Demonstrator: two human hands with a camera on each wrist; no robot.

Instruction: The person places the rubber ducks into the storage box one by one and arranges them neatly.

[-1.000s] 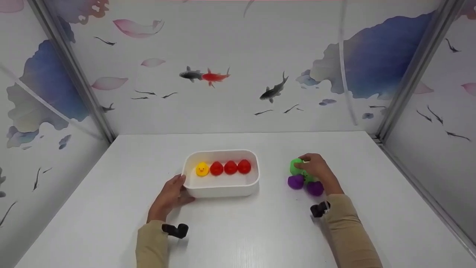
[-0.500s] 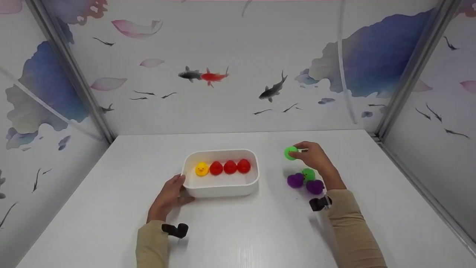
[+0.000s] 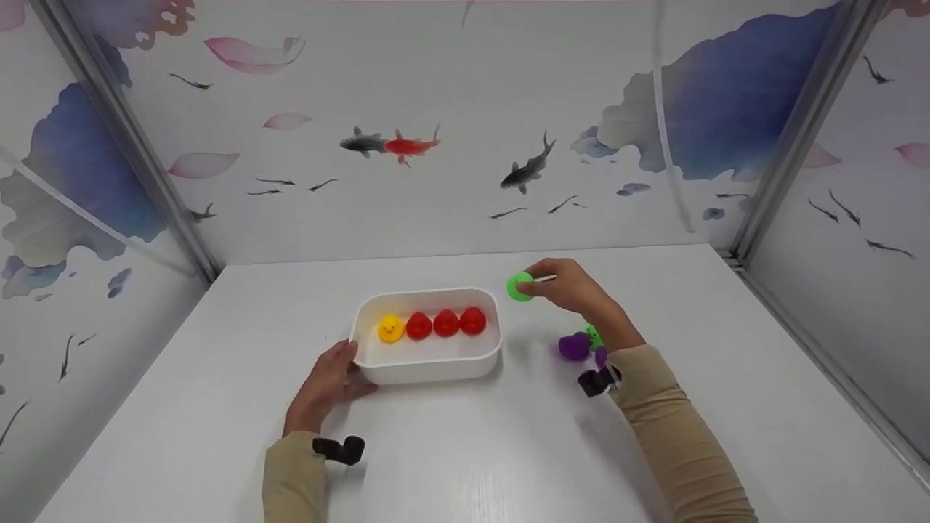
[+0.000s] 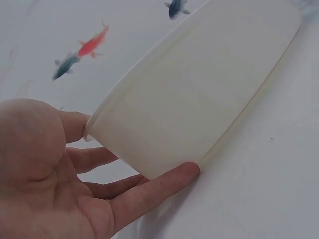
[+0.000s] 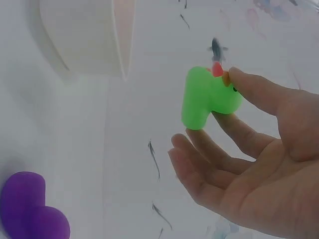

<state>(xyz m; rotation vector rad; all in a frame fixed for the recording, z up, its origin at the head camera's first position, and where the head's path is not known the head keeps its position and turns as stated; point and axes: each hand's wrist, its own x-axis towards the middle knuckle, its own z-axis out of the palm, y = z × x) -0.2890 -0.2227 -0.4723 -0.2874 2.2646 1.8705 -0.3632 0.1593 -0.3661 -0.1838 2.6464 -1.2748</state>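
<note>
My right hand [image 3: 577,289] pinches a green toy duck [image 3: 519,288] above the table, up and to the right of the white plastic box [image 3: 429,373]. The right wrist view shows the thumb at the duck's orange beak and fingertips under its body [image 5: 197,99]. My left hand [image 3: 327,381] holds the box by its left end, thumb along the lower front corner and fingers at the end wall. In the box, a yellow duck [image 3: 391,329] and three red ones, the nearest to it this red duck [image 3: 418,327], stand in a row.
Right of the box, under my right forearm, lie a purple duck [image 3: 574,347], another green duck [image 3: 594,336] and a second purple duck [image 3: 601,357], partly hidden. White panels with painted fish surround the white table [image 3: 465,450] at the back and sides.
My right hand has lifted the green duck off the group on the right and carried it left toward the box. The left hand stays on the box.
</note>
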